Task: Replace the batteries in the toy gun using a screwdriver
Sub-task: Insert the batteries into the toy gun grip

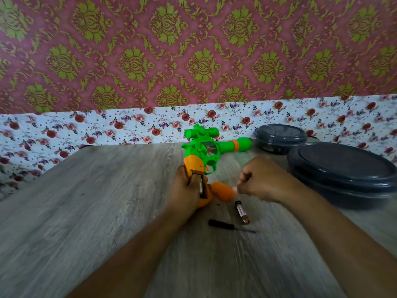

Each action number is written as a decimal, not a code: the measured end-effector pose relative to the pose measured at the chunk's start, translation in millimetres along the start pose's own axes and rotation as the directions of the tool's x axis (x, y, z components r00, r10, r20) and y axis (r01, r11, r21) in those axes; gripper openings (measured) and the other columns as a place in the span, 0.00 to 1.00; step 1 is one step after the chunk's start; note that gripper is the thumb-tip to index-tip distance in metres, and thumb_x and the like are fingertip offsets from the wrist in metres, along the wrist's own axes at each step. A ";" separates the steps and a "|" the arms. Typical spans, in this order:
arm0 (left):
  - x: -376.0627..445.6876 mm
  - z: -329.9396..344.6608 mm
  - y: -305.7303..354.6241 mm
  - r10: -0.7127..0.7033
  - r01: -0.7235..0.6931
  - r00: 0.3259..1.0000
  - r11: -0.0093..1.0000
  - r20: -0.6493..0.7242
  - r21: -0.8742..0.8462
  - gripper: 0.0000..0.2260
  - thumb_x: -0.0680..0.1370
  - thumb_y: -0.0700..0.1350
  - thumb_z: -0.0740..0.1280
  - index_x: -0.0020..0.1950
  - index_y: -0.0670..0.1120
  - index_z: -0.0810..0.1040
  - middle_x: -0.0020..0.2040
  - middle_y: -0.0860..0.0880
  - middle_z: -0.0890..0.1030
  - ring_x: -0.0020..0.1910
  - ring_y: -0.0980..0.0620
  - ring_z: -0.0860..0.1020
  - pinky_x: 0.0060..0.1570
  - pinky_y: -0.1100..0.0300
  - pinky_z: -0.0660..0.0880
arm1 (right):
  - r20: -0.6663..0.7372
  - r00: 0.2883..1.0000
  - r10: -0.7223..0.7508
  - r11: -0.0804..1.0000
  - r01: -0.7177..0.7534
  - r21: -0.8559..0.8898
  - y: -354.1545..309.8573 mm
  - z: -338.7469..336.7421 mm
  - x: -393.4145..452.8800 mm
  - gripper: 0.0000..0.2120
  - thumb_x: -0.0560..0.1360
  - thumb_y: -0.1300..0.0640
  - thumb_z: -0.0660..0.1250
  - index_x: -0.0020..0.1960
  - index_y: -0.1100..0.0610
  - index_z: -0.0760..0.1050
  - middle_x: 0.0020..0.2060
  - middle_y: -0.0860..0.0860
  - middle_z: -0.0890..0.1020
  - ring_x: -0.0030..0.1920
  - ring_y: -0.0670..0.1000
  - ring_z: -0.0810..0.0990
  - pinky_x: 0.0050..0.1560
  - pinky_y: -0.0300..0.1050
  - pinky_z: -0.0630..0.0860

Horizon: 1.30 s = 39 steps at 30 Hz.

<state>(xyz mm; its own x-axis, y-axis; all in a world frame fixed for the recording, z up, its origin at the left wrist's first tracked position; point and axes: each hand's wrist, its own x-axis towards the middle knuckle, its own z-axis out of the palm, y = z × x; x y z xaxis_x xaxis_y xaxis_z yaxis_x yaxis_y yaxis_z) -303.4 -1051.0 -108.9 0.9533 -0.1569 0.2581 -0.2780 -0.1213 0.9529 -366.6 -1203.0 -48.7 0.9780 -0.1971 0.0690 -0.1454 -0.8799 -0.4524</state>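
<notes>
1. Toy gun (206, 151): green body with scope on top, orange grip, barrel pointing away to the right. You held it upright over the table (86, 201), with the grip in your left hand (184, 190). The battery bay in the grip stood open toward you.
2. Left hand: your fingers were curled round the grip from the left, and one fingertip (194, 178) lay across the top of the open bay. A battery (201, 186) sat inside the bay, just right of that fingertip.
3. Orange cover (222, 190): a rounded piece, between the fingers of your two hands, just right of the grip's lower end. Whether it was attached to the gun or loose could not be told.
4. Right hand (264, 179): your fingers were curled in tightly, with the tips blurred. Whether they pinched anything could not be told. Your thumb side nearly met the cover.
5. Loose battery (241, 211): brown, lying on the table just below your right knuckles.
6. Screwdriver (229, 225): black handle, thin shaft pointing right, lying flat just nearer you than the loose battery, in neither hand.
7. Two dark grey lidded containers (341, 168), (280, 137): beyond your right wrist, at the table's right side.
</notes>
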 end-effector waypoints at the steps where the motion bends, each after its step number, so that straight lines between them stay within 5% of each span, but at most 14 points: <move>1: 0.0 -0.5 1.3 -0.004 0.004 1.000 1.000 0.000 -0.003 0.07 0.80 0.37 0.56 0.45 0.47 0.69 0.40 0.50 0.78 0.39 0.52 0.79 0.40 0.60 0.76 | 0.107 0.992 0.059 0.998 -0.057 -0.026 0.4 -4.1 -4.6 0.12 0.67 0.51 0.73 0.41 0.60 0.79 0.35 0.56 0.82 0.32 0.51 0.78 0.33 0.42 0.76; 5: 1.4 -0.2 -0.9 -0.008 0.007 1.000 1.000 0.008 0.030 0.05 0.80 0.40 0.57 0.46 0.48 0.69 0.43 0.47 0.80 0.43 0.48 0.80 0.47 0.53 0.77 | 0.339 0.918 0.205 0.978 -0.180 -0.104 -3.9 -1.6 -13.7 0.15 0.69 0.49 0.72 0.39 0.61 0.75 0.30 0.53 0.80 0.24 0.48 0.75 0.23 0.37 0.71; 11: 3.1 -0.6 -2.7 -0.022 0.024 0.999 0.999 -0.032 0.048 0.08 0.79 0.40 0.58 0.43 0.51 0.69 0.46 0.44 0.80 0.48 0.42 0.81 0.53 0.43 0.77 | 0.302 0.921 0.244 0.970 -0.229 -0.085 -11.2 4.6 -15.2 0.13 0.71 0.55 0.69 0.48 0.65 0.75 0.37 0.60 0.82 0.31 0.53 0.80 0.31 0.44 0.79; 14: 3.2 -1.0 -2.9 -0.020 0.021 1.000 0.999 -0.022 0.037 0.08 0.80 0.40 0.57 0.43 0.51 0.69 0.44 0.47 0.80 0.48 0.42 0.81 0.53 0.44 0.77 | 0.167 0.970 0.175 0.961 -0.206 0.187 -11.0 4.2 -9.9 0.10 0.72 0.57 0.67 0.46 0.65 0.74 0.35 0.60 0.79 0.32 0.56 0.79 0.33 0.47 0.79; 18: 4.4 -2.1 -2.2 -0.027 0.027 1.000 1.000 0.015 -0.001 0.05 0.80 0.39 0.56 0.49 0.47 0.70 0.45 0.48 0.80 0.48 0.44 0.81 0.52 0.47 0.78 | 0.105 0.992 0.069 0.749 -0.121 0.651 -11.8 0.9 -7.7 0.06 0.75 0.62 0.65 0.52 0.60 0.72 0.35 0.58 0.77 0.29 0.52 0.76 0.27 0.44 0.75; 23: 3.1 -1.9 1.0 -0.026 0.026 1.000 0.999 0.013 -0.036 0.05 0.80 0.37 0.56 0.51 0.43 0.70 0.41 0.50 0.79 0.39 0.52 0.79 0.41 0.57 0.76 | -0.022 0.999 0.027 0.730 -0.005 0.684 -18.6 15.4 -11.2 0.08 0.70 0.66 0.70 0.44 0.56 0.75 0.43 0.58 0.82 0.38 0.53 0.79 0.27 0.41 0.74; 26: 4.8 -2.2 -1.6 -0.049 0.050 0.999 0.999 -0.012 0.012 0.04 0.78 0.40 0.58 0.44 0.46 0.70 0.38 0.46 0.77 0.37 0.45 0.78 0.41 0.50 0.77 | -0.106 0.993 0.042 0.603 0.059 0.795 -27.0 32.0 -11.9 0.12 0.67 0.70 0.71 0.39 0.58 0.71 0.39 0.62 0.81 0.35 0.55 0.80 0.33 0.45 0.77; 29: 5.8 -2.2 -2.1 -0.078 0.077 0.997 0.997 -0.008 -0.008 0.09 0.72 0.48 0.60 0.44 0.42 0.70 0.41 0.35 0.77 0.40 0.37 0.78 0.42 0.41 0.78 | -0.243 0.969 0.035 0.676 0.157 0.720 -33.2 52.0 -10.7 0.15 0.63 0.65 0.75 0.34 0.52 0.70 0.34 0.54 0.80 0.35 0.51 0.79 0.39 0.47 0.78; 35: 6.3 -6.0 -3.2 -0.082 0.083 0.996 0.996 0.029 -0.016 0.05 0.73 0.45 0.60 0.44 0.44 0.69 0.34 0.46 0.71 0.33 0.50 0.70 0.32 0.59 0.68 | -0.341 0.928 -0.148 0.807 0.313 0.501 -35.4 67.3 -13.5 0.18 0.62 0.65 0.73 0.33 0.49 0.67 0.33 0.47 0.78 0.37 0.47 0.78 0.41 0.44 0.76; 39: 5.5 -6.7 -3.8 -0.091 0.092 0.996 0.994 0.014 -0.054 0.04 0.77 0.38 0.59 0.42 0.43 0.68 0.34 0.45 0.70 0.30 0.52 0.69 0.27 0.64 0.66 | -0.216 0.914 -0.342 0.850 0.399 0.344 -33.2 55.6 -17.0 0.16 0.63 0.64 0.73 0.34 0.46 0.69 0.36 0.51 0.80 0.38 0.50 0.79 0.42 0.52 0.78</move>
<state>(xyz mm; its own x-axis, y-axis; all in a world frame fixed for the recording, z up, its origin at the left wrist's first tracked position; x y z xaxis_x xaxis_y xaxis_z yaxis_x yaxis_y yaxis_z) -296.3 -1044.9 -110.0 0.9729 -0.1589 0.1682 -0.1827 -0.0820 0.9797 -370.1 -1146.5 -84.3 0.9116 0.0276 0.4102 0.3188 -0.6774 -0.6630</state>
